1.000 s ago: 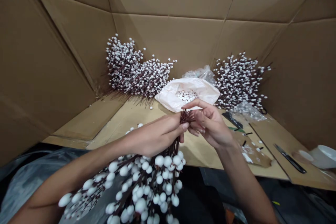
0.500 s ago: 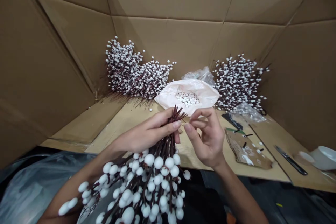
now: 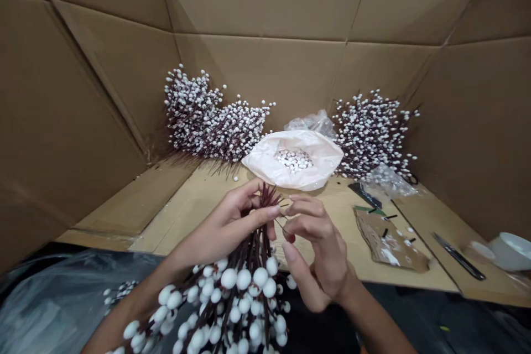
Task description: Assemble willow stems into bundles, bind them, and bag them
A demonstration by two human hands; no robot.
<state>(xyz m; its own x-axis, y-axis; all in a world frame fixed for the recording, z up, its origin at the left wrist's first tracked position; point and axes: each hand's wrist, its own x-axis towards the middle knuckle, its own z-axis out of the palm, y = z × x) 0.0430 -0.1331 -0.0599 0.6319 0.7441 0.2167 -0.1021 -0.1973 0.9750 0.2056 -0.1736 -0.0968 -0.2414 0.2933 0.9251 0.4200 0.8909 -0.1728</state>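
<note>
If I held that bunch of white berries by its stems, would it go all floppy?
The bunch would probably bend a little, not flop: its thin stems look fairly straight. One end might feel heavier, since the white berries crowd there. If let go, it could spread apart: the left hand seems to gather it.

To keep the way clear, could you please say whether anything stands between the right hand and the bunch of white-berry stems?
Partly: the left hand has its thumb across the bunch of white-berry stems, and a thin dark strand lies in the gap to the right hand; nothing else visible.
</note>
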